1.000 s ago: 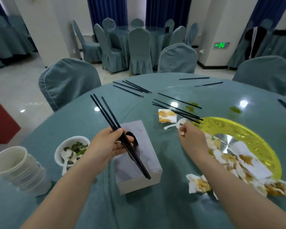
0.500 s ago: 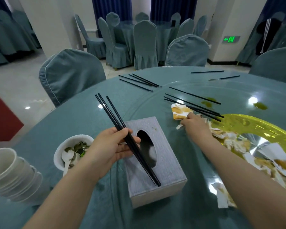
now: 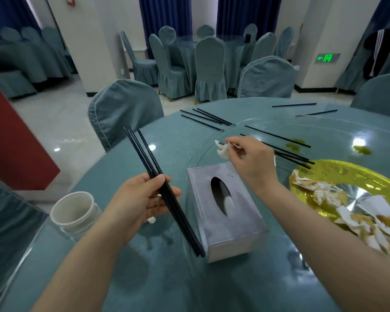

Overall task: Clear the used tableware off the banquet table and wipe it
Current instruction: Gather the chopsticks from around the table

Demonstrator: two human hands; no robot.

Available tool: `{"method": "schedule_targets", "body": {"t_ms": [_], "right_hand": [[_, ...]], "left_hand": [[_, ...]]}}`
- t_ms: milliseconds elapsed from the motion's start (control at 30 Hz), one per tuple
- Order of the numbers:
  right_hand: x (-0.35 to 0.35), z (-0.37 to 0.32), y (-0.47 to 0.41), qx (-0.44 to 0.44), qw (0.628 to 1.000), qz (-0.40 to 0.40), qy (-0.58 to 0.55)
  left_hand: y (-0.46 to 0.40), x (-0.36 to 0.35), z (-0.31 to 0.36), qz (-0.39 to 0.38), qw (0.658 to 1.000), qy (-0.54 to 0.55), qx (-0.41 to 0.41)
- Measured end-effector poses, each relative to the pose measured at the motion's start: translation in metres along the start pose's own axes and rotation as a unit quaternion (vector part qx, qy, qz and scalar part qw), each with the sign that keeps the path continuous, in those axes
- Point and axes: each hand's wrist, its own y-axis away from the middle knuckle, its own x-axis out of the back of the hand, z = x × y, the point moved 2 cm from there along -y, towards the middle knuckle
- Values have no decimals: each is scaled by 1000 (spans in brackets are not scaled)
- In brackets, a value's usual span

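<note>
The left hand (image 3: 142, 199) grips gathered chopsticks (image 3: 164, 190) while the right hand (image 3: 252, 163) pinches a spoon (image 3: 222, 149) lifted off the table (image 3: 167, 278), freeing it for wiping.

Banquet hall, round tables (image 3: 144, 278) w/ teal cloths, covered chairs (image 3: 124, 109), blue drapes (image 3: 164, 21), exit sign (image 3: 325, 57)

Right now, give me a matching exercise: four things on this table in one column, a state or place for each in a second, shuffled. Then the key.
Things
1. black chopsticks bundle
2. white spoon
3. tissue box
4. soiled napkins

States
A. lie on the yellow platter
B. gripped by the left hand
C. stands on the table between the two hands
D. pinched by the right hand, lifted above the table

Pairs: 1-B, 2-D, 3-C, 4-A
</note>
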Motion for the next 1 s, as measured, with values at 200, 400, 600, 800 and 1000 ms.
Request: {"method": "schedule_targets", "body": {"t_ms": [200, 400, 600, 800, 1000], "right_hand": [[-46, -85, 13, -27, 989, -124, -78], [-122, -137, 45, -55, 956, -286, -24], [-156, -143, 60, -64, 934, -352, 15], [-160, -141, 70, 7, 875, -471, 110], [-152, -133, 72, -2, 856, -507, 105]], "left_hand": [[32, 59, 29, 58, 998, -33, -18], [68, 110, 32, 80, 996, -48, -13], [88, 142, 21, 93, 995, -40, 4], [95, 146, 5, 71, 996, -36, 28], [98, 141, -3, 59, 997, -16, 38]]}}
